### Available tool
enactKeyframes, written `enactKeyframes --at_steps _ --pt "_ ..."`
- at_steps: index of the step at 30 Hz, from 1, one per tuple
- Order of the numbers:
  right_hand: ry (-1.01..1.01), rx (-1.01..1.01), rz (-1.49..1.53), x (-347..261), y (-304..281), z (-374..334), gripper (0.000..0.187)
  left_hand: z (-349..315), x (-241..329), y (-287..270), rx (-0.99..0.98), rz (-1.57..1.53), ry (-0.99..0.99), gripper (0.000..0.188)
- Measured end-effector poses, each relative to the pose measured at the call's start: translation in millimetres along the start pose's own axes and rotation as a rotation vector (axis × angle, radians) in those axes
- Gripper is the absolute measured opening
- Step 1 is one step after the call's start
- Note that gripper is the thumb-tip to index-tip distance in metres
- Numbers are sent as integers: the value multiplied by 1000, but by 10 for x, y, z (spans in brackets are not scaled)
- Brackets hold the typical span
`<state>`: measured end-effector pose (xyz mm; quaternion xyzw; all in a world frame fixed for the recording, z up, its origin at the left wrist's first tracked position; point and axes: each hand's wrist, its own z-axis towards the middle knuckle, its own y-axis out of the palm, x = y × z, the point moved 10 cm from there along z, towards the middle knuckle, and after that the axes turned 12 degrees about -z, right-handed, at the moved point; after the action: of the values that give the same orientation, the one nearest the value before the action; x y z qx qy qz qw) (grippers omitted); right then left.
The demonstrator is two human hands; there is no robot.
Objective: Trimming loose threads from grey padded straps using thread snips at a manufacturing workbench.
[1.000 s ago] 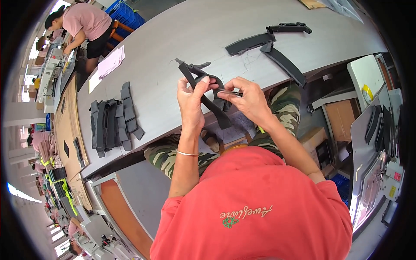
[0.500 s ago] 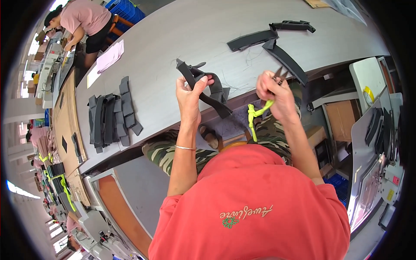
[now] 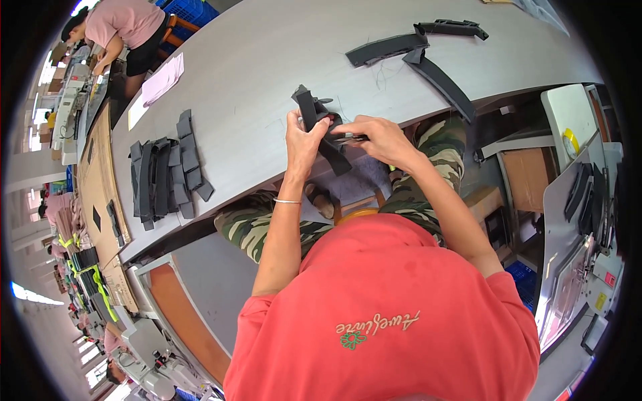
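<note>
My left hand [image 3: 304, 147] is closed around a dark grey fabric strip [image 3: 335, 159], pinching it between thumb and fingers over the table's near edge. The strip is folded, with one end pointing up and away and the other hanging toward me. Gripped in my right hand [image 3: 384, 139] is a pair of thread snips [image 3: 350, 138]. Their blades are at the strip, close to my left fingertips; the exact spot they touch is hidden. Only a bit of the yellow-green band tied to the snips shows below the right hand.
A pile of dark grey strips [image 3: 159, 177] lies on the left of the grey table [image 3: 254, 73]. Several more strips [image 3: 440, 85] lie at the far right, near loose threads. Pink cloth pieces [image 3: 164, 79] rest at the far left edge. Another person [image 3: 127, 30] works beyond.
My right hand has swung left with the snips, from apart to right against the strip. The left hand with the strip has shifted slightly right.
</note>
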<state>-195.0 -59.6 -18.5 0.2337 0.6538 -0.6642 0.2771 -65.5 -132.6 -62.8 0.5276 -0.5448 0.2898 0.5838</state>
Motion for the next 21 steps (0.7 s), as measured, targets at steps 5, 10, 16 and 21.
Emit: enactKeyframes --at_steps 5,10,16,21 --pt "34 -85 -98 134 237 147 24 17 -56 -12 -20 -4 8 35" --pt "237 47 582 549 168 163 13 27 -52 21 -48 14 51 34" --pt "313 323 112 516 -297 -96 30 20 -53 9 -32 18 62 37" --pt "85 277 -135 250 -223 -224 24 12 -31 36 -6 53 89 37"
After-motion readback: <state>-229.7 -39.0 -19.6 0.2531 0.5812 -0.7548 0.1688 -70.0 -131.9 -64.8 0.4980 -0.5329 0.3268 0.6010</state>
